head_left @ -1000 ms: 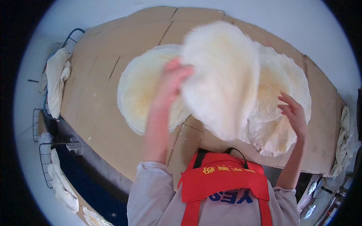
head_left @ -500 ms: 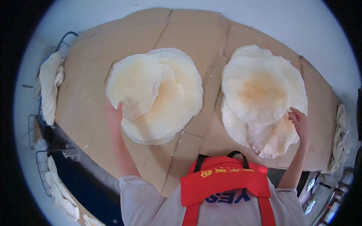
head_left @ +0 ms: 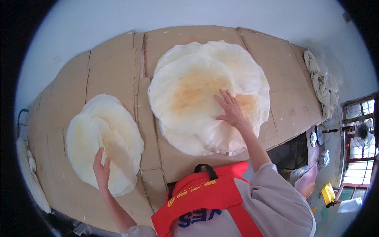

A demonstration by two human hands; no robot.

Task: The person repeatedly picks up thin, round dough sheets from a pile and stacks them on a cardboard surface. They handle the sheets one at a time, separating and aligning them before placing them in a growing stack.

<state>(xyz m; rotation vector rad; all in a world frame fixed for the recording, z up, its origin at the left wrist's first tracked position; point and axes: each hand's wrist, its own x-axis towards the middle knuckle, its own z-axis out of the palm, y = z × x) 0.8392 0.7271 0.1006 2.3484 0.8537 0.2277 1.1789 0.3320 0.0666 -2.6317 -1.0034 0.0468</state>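
Observation:
Two stacks of large, thin, round flatbreads lie on cardboard, cream-white with toasted brown patches. Over the bigger right stack (head_left: 189, 114), my right hand (head_left: 232, 111) spreads its fingers, next to a brown patch on the top sheet. Whether the palm presses on the bread is hard to tell. At the smaller left stack (head_left: 122, 142), my left hand (head_left: 102, 168) lies along the near left part, thumb and fingers apart. No bread is visibly gripped in either hand. The sheets overlap unevenly, and their edges are wavy.
Brown cardboard sheets (head_left: 110, 75) with seams cover the broad table. Bunched pale cloths lie at the right end (head_left: 321, 85) and left edge (head_left: 33, 177). A fan (head_left: 362, 132) stands by the window at right, near a yellow object (head_left: 327, 193). I wear a red apron (head_left: 197, 197).
The view has swung right, so both stacks appear further left. My right hand has gone from the right stack's edge onto its top, fingers spreading. My left hand has shifted along the left stack.

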